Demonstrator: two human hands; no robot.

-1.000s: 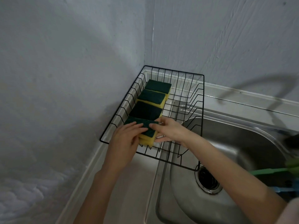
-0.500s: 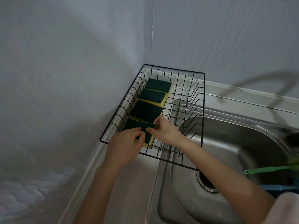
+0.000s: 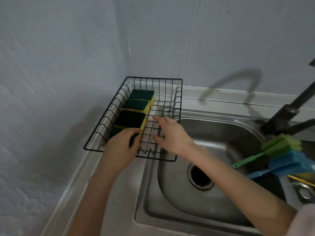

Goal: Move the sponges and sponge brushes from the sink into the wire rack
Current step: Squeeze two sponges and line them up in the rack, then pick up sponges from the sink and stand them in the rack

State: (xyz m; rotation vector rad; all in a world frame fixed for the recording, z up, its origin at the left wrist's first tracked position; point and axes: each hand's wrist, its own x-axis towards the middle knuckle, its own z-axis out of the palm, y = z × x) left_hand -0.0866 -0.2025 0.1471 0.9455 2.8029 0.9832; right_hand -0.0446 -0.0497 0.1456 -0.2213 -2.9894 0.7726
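A black wire rack [image 3: 177, 116] sits on the steel counter in the corner, left of the sink [image 3: 221, 133]. Several green-topped yellow sponges lie in a row along its left side, the far one [image 3: 142, 94], the third [image 3: 130, 119]. My left hand [image 3: 121, 147] rests on the nearest sponge [image 3: 115, 132], fingers curled over it. My right hand [image 3: 170, 134] hovers over the rack's bare right half, fingers apart and holding nothing. At the sink's right side lie a green sponge brush [image 3: 279, 145] and a blue sponge brush [image 3: 288, 165].
A black faucet [image 3: 289, 109] rises at the right behind the sink. The drain [image 3: 201, 176] is in the basin's middle. A yellow stick-like handle [image 3: 300, 180] shows at the right edge. Walls close in behind and to the left.
My right hand let go of the nearest sponge and moved right, over the rack's bare half. My left hand stays on that sponge. The view shifted right, showing more of the brushes.
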